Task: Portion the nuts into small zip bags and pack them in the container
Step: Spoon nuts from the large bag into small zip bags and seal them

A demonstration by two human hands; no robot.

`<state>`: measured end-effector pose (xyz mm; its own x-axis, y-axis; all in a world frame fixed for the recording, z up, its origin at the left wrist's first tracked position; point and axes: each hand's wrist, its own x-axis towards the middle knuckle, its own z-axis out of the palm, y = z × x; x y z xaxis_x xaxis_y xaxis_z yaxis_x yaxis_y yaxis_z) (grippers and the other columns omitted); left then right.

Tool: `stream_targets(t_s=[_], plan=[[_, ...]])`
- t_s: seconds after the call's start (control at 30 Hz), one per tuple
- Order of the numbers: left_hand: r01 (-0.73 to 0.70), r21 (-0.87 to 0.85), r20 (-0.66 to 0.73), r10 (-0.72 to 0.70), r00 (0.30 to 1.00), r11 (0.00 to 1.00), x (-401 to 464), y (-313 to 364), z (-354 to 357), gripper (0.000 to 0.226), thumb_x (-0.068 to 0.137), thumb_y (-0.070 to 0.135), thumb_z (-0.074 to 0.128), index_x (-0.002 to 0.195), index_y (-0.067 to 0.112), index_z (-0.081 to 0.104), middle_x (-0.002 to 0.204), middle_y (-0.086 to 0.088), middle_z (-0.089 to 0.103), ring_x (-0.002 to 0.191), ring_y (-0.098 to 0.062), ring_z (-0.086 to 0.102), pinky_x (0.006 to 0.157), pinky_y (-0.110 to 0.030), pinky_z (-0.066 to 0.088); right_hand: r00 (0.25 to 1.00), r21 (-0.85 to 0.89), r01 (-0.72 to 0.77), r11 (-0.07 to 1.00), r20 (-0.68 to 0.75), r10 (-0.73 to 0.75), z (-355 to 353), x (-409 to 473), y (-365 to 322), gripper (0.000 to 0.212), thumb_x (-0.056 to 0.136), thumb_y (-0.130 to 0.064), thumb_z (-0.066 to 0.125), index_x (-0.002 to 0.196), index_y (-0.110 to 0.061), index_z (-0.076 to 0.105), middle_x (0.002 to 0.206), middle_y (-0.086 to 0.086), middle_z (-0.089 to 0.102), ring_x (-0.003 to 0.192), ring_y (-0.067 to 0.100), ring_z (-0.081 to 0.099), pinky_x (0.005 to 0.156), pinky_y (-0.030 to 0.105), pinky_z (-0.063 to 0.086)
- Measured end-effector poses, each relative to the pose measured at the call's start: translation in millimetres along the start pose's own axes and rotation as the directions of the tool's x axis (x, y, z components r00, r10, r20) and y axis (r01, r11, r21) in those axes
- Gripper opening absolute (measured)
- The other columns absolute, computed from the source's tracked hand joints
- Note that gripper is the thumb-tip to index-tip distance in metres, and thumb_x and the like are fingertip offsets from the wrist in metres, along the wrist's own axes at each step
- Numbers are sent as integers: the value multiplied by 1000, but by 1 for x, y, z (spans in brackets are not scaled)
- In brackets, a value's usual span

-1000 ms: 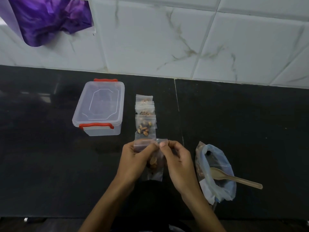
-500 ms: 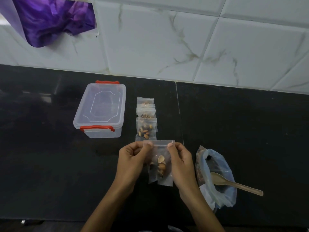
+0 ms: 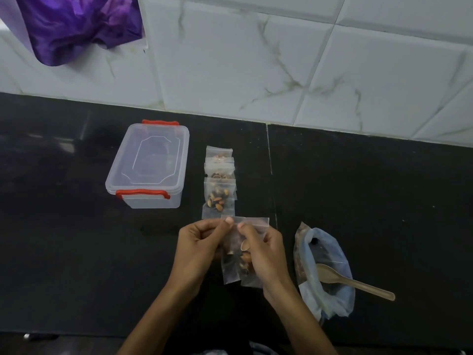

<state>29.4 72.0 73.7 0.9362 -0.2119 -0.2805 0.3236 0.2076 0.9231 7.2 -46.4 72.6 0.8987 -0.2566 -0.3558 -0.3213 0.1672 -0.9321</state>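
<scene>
A small clear zip bag (image 3: pixel 235 267) with nuts in its lower half hangs above the black counter. My left hand (image 3: pixel 197 247) pinches its top strip at the left end. My right hand (image 3: pixel 263 254) pinches the strip near the middle, thumb tip close to the left thumb. Just beyond, several filled zip bags (image 3: pixel 220 185) lie in an overlapping row. A clear lidded container (image 3: pixel 151 162) with red clips stands shut to their left. At the right sits the big open nut bag (image 3: pixel 325 272) with a wooden spoon (image 3: pixel 355 281) in it.
The black counter (image 3: pixel 371 201) meets a white tiled wall at the back. A purple plastic bag (image 3: pixel 74 24) hangs on the wall at the upper left. The counter's front edge runs just below my forearms.
My right thumb has slid left along the bag's top strip toward my left thumb. The bag hangs in about the same spot; everything else stays put.
</scene>
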Motion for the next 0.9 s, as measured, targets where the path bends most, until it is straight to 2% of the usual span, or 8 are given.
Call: stream_targets(t_s=[0.1, 0.2, 0.37, 0.6, 0.73, 0.9], plan=[[-5, -5, -10, 5, 1000, 1000, 0, -2, 0, 29, 71, 25, 64, 93, 7, 67, 85, -10, 73, 78, -20, 71, 63, -27, 56, 1000, 20, -18, 1000, 12, 18, 0, 0, 0, 12, 88, -16, 60, 83, -10, 69, 74, 6, 71, 66, 15, 69, 54, 21, 53], [-4, 12, -24, 4, 1000, 1000, 1, -3, 0, 25, 72, 25, 62, 87, 6, 66, 80, -11, 72, 73, -19, 70, 61, -25, 56, 1000, 2, -18, 1000, 8, 18, 0, 1, 2, 12, 88, -16, 60, 82, -10, 69, 73, 6, 70, 66, 16, 67, 56, 24, 55], [18, 6, 9, -18, 1000, 1000, 2, -4, -3, 23, 73, 24, 61, 84, 4, 66, 82, -14, 71, 74, -21, 70, 61, -25, 56, 999, -5, 26, 1000, 30, -26, -2, 4, 5, 13, 86, -17, 62, 92, -8, 69, 85, 11, 72, 79, 23, 70, 63, 28, 56], [32, -33, 10, -32, 999, 999, 2, -5, -2, 23, 75, 27, 61, 77, 6, 69, 84, -17, 71, 73, -24, 69, 62, -30, 58, 1000, 2, 16, 1000, 22, -16, -2, 5, 6, 15, 88, -19, 63, 88, -6, 70, 77, 10, 73, 71, 17, 71, 58, 23, 54], [35, 8, 22, -35, 999, 999, 2, -6, -1, 27, 74, 27, 62, 90, 7, 69, 87, -12, 73, 79, -23, 71, 63, -28, 58, 999, -12, 34, 999, 16, -34, -3, 7, 9, 18, 89, -20, 62, 89, -4, 70, 80, 15, 72, 76, 24, 71, 65, 32, 58], [-48, 76, -26, 50, 998, 996, 4, -6, -1, 21, 77, 24, 59, 86, 8, 69, 83, -9, 73, 77, -19, 71, 65, -25, 57, 999, 3, 48, 999, 14, -48, -2, 7, 10, 11, 86, -20, 65, 88, -12, 72, 81, 9, 74, 79, 20, 71, 68, 29, 57]])
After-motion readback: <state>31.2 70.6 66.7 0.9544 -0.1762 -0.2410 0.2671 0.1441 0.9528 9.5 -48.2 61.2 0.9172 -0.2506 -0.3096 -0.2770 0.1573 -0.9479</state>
